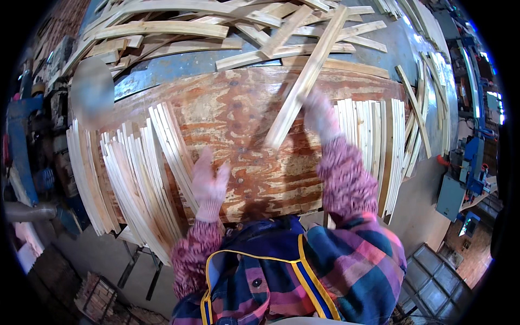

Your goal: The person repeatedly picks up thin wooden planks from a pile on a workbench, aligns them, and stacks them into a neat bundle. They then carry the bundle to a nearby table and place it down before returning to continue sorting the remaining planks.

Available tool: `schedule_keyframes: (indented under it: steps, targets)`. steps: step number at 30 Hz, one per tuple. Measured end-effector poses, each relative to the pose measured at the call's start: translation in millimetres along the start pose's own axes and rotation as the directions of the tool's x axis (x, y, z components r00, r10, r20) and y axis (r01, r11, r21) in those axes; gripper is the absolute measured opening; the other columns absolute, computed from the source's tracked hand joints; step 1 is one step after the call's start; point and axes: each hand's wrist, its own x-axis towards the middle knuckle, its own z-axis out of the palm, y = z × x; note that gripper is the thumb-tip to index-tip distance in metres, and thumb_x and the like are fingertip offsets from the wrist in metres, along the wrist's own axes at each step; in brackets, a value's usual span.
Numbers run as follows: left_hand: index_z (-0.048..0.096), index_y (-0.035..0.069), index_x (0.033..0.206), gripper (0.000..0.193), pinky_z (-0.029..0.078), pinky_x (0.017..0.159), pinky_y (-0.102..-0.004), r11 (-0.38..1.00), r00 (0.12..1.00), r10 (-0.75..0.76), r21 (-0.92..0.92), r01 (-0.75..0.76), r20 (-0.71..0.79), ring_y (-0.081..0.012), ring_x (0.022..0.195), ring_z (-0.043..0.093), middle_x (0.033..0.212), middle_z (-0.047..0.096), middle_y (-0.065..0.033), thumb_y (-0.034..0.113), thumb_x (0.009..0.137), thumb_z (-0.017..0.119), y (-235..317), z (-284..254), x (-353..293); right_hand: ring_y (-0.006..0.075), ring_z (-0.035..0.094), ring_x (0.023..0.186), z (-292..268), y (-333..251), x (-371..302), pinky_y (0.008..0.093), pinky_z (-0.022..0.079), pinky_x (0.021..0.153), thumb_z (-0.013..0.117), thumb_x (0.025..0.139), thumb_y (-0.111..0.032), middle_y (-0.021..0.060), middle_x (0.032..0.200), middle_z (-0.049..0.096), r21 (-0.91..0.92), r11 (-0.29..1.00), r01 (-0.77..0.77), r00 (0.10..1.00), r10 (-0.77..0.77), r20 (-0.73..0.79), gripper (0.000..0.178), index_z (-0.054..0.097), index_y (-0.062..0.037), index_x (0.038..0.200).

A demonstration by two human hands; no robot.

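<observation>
A long pale wooden slat slants over the far edge of the plywood tabletop, with its near end above the bare board. My right hand, in a light glove and slightly blurred, grips that slat along its right side. My left hand, also gloved, hovers over the left part of the plywood with its fingers apart and nothing in them. Just left of it lean a few narrow slats, apart from the larger left bundle.
A jumbled heap of loose slats covers the blue metal surface beyond the plywood. Upright rows of slats stand at the far left and along the right side. Blue machinery lies at the right. A blurred pale patch hides part of the upper left.
</observation>
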Motion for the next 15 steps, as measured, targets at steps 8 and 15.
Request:
schedule_keyframes:
  steps: [8,15]
  targets:
    - [0.059,0.003,0.120,0.044,0.038,0.110,-0.0409,0.992,0.983,0.094,-0.064,-0.105,-0.157,-0.0323,0.130,0.047,0.139,0.050,-0.0189,0.014,0.081,0.078,29,11,30,0.0309,0.063,0.109,103,52,-26,0.0388,0.049,0.097,0.070,0.084,-0.036,0.0158,0.110,0.069,-0.847,0.334,0.413,0.897,0.014,0.443,0.045,0.066,-0.0082,0.119]
    - [0.042,0.003,0.139,0.077,0.035,0.110,-0.0548,0.798,0.951,-0.047,0.561,0.220,-0.305,-0.0401,0.132,0.038,0.144,0.038,-0.0207,0.022,0.073,0.078,-53,1,-42,0.0301,0.045,0.135,214,-36,164,0.0407,0.041,0.109,0.075,0.081,-0.039,0.0150,0.146,0.047,-0.890,-0.380,0.253,0.781,-0.463,0.420,0.079,0.039,-0.0161,0.147]
